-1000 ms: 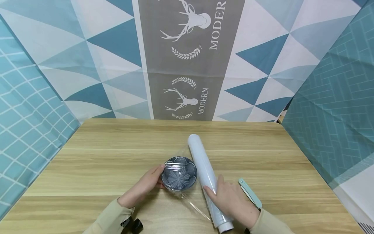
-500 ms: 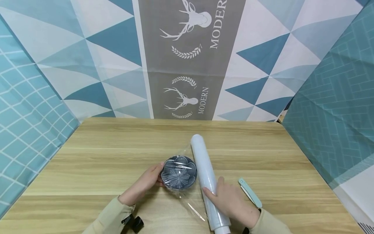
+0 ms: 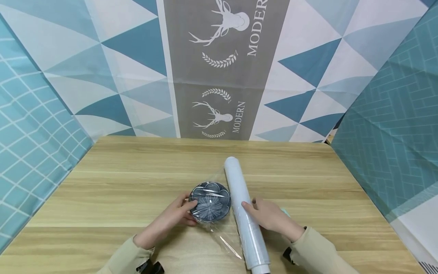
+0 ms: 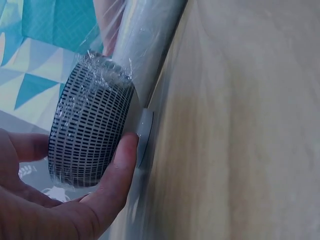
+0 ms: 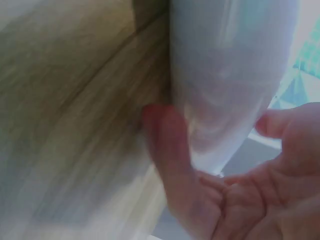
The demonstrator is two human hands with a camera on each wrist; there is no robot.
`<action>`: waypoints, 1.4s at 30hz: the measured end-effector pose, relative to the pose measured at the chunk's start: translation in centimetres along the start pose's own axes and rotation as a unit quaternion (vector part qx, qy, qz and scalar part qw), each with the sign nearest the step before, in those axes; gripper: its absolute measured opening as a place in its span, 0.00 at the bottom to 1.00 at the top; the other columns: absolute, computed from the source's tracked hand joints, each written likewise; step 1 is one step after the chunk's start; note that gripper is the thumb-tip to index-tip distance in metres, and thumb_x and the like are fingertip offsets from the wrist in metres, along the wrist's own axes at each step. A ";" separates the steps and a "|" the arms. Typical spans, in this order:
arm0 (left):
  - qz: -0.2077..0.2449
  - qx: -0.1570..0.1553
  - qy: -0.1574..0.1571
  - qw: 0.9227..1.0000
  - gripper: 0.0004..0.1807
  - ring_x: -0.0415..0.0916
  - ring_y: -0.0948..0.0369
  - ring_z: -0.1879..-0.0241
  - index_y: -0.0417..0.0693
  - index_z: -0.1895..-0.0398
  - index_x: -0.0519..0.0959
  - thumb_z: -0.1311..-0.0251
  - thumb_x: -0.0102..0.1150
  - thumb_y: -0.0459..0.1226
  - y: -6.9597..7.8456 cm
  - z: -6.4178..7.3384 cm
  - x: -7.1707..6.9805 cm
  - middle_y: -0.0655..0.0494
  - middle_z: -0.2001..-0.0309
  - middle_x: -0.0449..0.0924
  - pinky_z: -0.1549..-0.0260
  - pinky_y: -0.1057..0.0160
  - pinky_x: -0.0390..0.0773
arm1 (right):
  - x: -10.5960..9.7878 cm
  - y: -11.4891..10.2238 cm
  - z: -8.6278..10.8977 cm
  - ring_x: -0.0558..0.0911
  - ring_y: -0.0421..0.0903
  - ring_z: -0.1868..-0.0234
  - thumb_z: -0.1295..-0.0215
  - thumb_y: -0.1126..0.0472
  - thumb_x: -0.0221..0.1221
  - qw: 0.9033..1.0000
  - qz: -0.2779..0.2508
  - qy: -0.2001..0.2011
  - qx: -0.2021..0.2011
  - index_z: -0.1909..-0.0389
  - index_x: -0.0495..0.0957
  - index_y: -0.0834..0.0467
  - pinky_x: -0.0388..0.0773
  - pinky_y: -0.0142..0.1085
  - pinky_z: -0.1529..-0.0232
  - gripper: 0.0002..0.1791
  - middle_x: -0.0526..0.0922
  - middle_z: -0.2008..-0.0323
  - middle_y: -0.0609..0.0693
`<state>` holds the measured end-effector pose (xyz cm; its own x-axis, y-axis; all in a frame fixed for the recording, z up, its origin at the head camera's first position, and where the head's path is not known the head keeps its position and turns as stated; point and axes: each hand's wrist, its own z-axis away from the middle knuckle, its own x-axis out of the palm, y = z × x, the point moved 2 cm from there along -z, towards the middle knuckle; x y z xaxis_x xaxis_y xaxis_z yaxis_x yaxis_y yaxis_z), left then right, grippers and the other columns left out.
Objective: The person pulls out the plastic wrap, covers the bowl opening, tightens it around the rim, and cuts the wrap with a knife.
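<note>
A dark blue bowl (image 3: 209,207) with a petal pattern inside has clear film stretched over its mouth; its outer wall is checked with small dark dashes in the left wrist view. My left hand (image 3: 178,211) grips the bowl's left side, thumb over the rim and fingers beneath. To the right lies a long roll of cling film (image 3: 244,220), pointing away from me, its loose film (image 3: 224,239) running to the bowl. My right hand (image 3: 270,215) holds the roll's right side, thumb on top and fingers along the side, as the right wrist view shows.
A pale green folding knife (image 3: 285,212) lies on the wooden table (image 3: 137,179), mostly hidden behind my right hand. Patterned cloth (image 3: 297,76) hangs behind the table's far edge and along both sides.
My right hand has shifted up and lifted along the roll, covering most of the knife. The roll has turned slightly more upright in view. My left thumb has moved over the bowl's rim.
</note>
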<state>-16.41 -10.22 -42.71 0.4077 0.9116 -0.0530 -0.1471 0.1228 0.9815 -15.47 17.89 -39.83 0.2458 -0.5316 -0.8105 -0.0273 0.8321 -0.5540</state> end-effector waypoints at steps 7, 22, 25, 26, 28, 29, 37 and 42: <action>0.004 0.000 0.008 1.000 0.30 0.84 0.58 0.65 0.20 0.29 0.53 0.24 0.45 0.34 -0.1 0.2 -0.2 0.33 0.53 0.80 0.58 0.53 0.88 | 0.1 0.5 -1.3 0.85 0.50 0.66 0.23 0.49 0.54 0.994 -0.101 -0.039 -0.019 0.41 0.74 0.70 0.85 0.43 0.69 0.27 0.86 0.59 0.60; 0.014 0.012 -0.003 1.000 0.28 0.84 0.62 0.67 0.16 0.32 0.56 0.23 0.43 0.33 0.1 -0.4 -0.1 0.36 0.55 0.81 0.57 0.57 0.88 | 0.1 0.5 -0.5 0.81 0.47 0.76 0.24 0.50 0.56 0.993 -0.113 -0.015 0.012 0.50 0.75 0.68 0.82 0.41 0.80 0.21 0.80 0.69 0.55; 0.008 0.011 0.003 1.000 0.28 0.83 0.62 0.67 0.16 0.32 0.57 0.23 0.43 0.33 0.2 -0.4 -0.1 0.36 0.55 0.81 0.58 0.59 0.88 | 0.3 0.6 -0.3 0.81 0.47 0.77 0.24 0.50 0.55 0.991 -0.133 -0.021 0.016 0.48 0.73 0.69 0.83 0.42 0.80 0.23 0.81 0.68 0.56; 0.006 0.010 0.005 1.000 0.28 0.83 0.62 0.67 0.16 0.32 0.57 0.23 0.43 0.34 0.3 -0.5 -0.1 0.35 0.55 0.80 0.58 0.59 0.88 | 0.4 0.7 -0.2 0.82 0.47 0.78 0.23 0.50 0.55 0.990 -0.138 -0.021 0.018 0.48 0.73 0.69 0.83 0.42 0.80 0.23 0.81 0.69 0.56; 0.004 0.012 0.005 1.000 0.28 0.83 0.62 0.67 0.16 0.31 0.56 0.22 0.43 0.34 0.4 -0.6 -0.1 0.34 0.54 0.80 0.58 0.59 0.88 | 0.4 0.7 -0.1 0.82 0.48 0.79 0.23 0.50 0.54 0.989 -0.145 -0.021 0.023 0.48 0.73 0.70 0.83 0.42 0.80 0.24 0.81 0.69 0.57; 0.003 0.012 0.005 1.000 0.28 0.83 0.62 0.67 0.16 0.31 0.56 0.22 0.43 0.34 0.4 -0.6 -0.1 0.34 0.54 0.80 0.58 0.59 0.88 | 0.5 0.7 0.0 0.82 0.48 0.80 0.23 0.50 0.54 0.988 -0.149 -0.021 0.026 0.48 0.72 0.71 0.83 0.42 0.80 0.24 0.81 0.69 0.57; -0.006 0.012 0.007 1.000 0.28 0.84 0.59 0.65 0.15 0.31 0.54 0.21 0.40 0.34 0.4 -0.8 -0.2 0.29 0.53 0.79 0.58 0.56 0.88 | 0.4 0.9 0.2 0.84 0.49 0.81 0.23 0.49 0.54 0.986 -0.162 -0.029 0.032 0.47 0.72 0.71 0.84 0.42 0.79 0.25 0.82 0.69 0.58; -0.022 0.003 0.011 1.000 0.30 0.85 0.56 0.64 0.16 0.29 0.54 0.21 0.40 0.35 0.4 -0.8 -0.2 0.28 0.53 0.80 0.56 0.54 0.87 | 0.1 1.2 0.1 0.84 0.49 0.82 0.23 0.48 0.53 0.987 -0.153 -0.041 0.019 0.49 0.73 0.69 0.84 0.42 0.79 0.24 0.82 0.71 0.56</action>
<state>-17.28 -10.02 -42.48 0.3945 0.9134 -0.1005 -0.1245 0.1614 0.9790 -15.35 18.82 -40.53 0.3138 -0.7454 -0.5881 0.0955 0.6410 -0.7616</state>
